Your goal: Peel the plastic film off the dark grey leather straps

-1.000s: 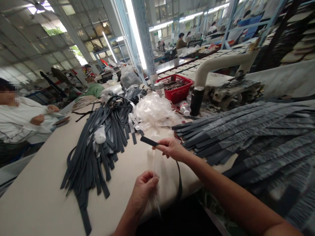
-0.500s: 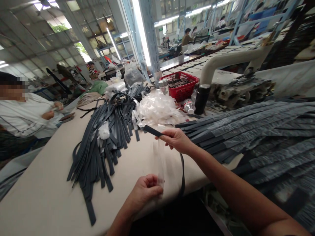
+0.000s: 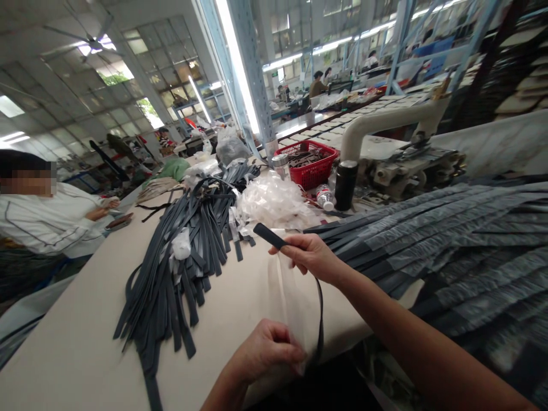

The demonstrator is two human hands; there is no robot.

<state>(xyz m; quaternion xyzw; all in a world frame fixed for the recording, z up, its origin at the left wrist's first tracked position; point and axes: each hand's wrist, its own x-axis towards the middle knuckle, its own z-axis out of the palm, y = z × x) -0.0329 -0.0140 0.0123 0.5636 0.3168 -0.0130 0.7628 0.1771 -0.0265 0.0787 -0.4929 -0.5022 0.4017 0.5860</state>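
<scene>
While right hand [image 3: 310, 256] grips flat dark strap [image 3: 269, 235], left hand [image 3: 269, 349] pinches seemingly clear plastic sleeve [image 3: 287, 297]

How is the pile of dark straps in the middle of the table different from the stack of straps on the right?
The middle pile of straps lies loose and crossed at many angles; the right stack of straps lies in neat, roughly parallel rows. The middle pile looks bare and dark grey; the right stack shows a pale, cloudy sheen, perhaps clear wrapping. Both are long, flat, dark strips resting on the same table.
</scene>
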